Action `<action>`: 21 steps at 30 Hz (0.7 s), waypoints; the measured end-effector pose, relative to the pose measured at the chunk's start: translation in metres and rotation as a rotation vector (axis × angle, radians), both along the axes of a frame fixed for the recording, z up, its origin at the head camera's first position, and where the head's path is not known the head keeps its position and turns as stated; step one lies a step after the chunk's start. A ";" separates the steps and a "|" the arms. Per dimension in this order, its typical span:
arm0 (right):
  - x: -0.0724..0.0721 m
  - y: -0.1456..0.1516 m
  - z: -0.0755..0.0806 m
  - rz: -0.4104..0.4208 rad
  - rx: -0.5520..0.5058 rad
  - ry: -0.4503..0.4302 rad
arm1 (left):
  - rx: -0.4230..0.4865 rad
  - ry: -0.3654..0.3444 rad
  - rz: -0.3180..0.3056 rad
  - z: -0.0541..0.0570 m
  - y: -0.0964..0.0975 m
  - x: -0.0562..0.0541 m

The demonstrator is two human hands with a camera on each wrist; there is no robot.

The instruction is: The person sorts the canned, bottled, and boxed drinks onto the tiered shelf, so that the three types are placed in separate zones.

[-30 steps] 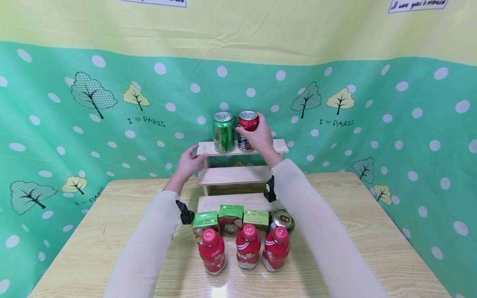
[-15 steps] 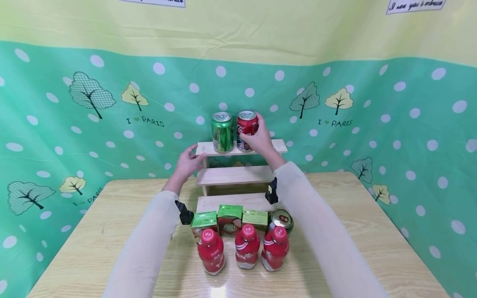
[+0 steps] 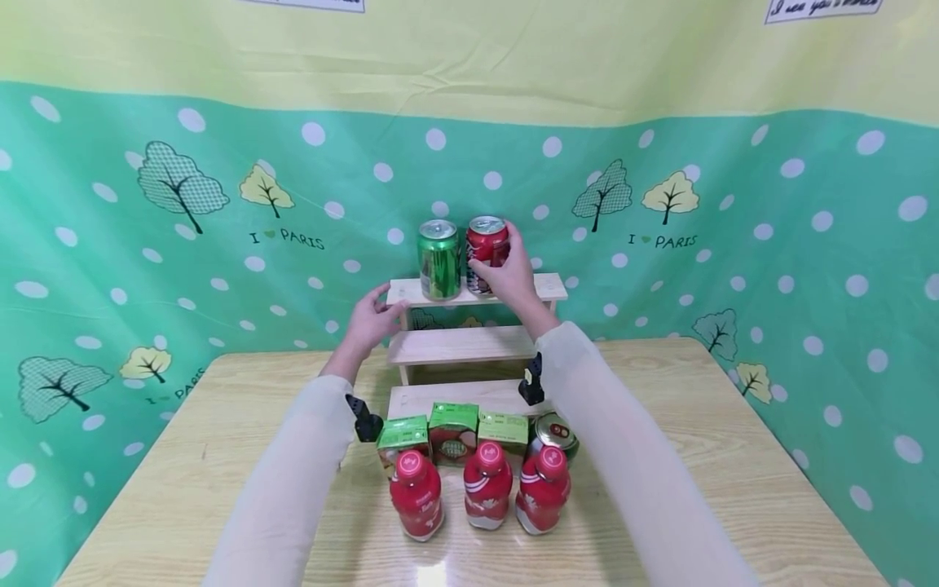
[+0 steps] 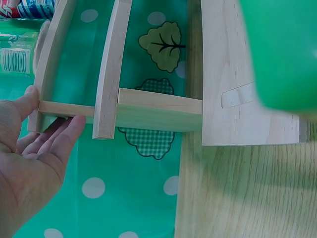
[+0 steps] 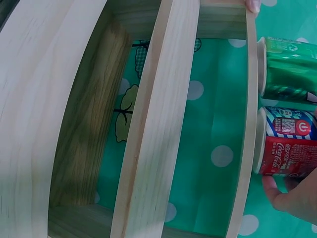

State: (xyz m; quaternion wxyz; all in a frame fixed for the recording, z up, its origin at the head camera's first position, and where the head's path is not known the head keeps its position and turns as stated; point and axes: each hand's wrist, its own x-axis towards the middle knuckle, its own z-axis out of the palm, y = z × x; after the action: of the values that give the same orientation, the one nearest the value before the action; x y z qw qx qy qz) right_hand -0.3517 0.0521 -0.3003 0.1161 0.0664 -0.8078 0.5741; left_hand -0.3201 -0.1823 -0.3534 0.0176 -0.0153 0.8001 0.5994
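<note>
- Cola can [image 3: 484,244]: upright on the top tier of your wooden shelf [image 3: 462,346], just right of center, silver lid up.
- Your right hand [image 3: 515,279] is clamped on that can from its right side, thumb across the front.
- Right wrist view shows the red label, a blue-and-white striped band and a code patch; your fingertips sit low near the base.
- Green can [image 3: 439,265] stands upright just left of the cola can, narrow gap between them.
- Your left hand [image 3: 367,326] holds the left end of the top tier, thumb and fingers around the board end.
- Shelf stands toward the far edge of the surface [image 3: 183,489], roughly midway between its left and right edges.
- In front of the bottom tier: three cartons [image 3: 454,417] in a row, dark green can [image 3: 555,430] at their right end.
- Nearer your edge: three red bottles [image 3: 487,492], all upright, caps on.
- Dotted cloth [image 3: 315,200] hangs behind.
</note>
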 end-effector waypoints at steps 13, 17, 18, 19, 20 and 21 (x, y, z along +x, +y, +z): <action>0.003 -0.004 0.002 -0.038 0.050 0.015 | 0.010 -0.001 0.004 0.000 -0.004 0.000; 0.005 -0.001 0.004 -0.040 0.055 0.004 | 0.011 -0.004 -0.004 -0.001 -0.002 -0.001; 0.006 0.000 0.005 -0.041 0.055 -0.002 | 0.014 -0.005 -0.003 -0.001 -0.002 -0.001; 0.006 0.001 0.005 -0.042 0.056 -0.011 | 0.015 -0.003 -0.001 -0.001 -0.001 -0.002; 0.006 0.002 0.005 -0.044 0.055 -0.016 | 0.013 -0.001 0.001 -0.002 -0.001 -0.002; 0.007 0.003 0.006 -0.048 0.055 -0.026 | 0.013 -0.001 0.002 -0.002 -0.001 -0.002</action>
State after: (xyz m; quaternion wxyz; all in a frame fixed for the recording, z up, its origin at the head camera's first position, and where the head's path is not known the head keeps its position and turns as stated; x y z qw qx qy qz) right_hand -0.3452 0.0549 -0.2945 0.1174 0.0430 -0.8261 0.5494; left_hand -0.3223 -0.1836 -0.3555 0.0175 -0.0162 0.7963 0.6045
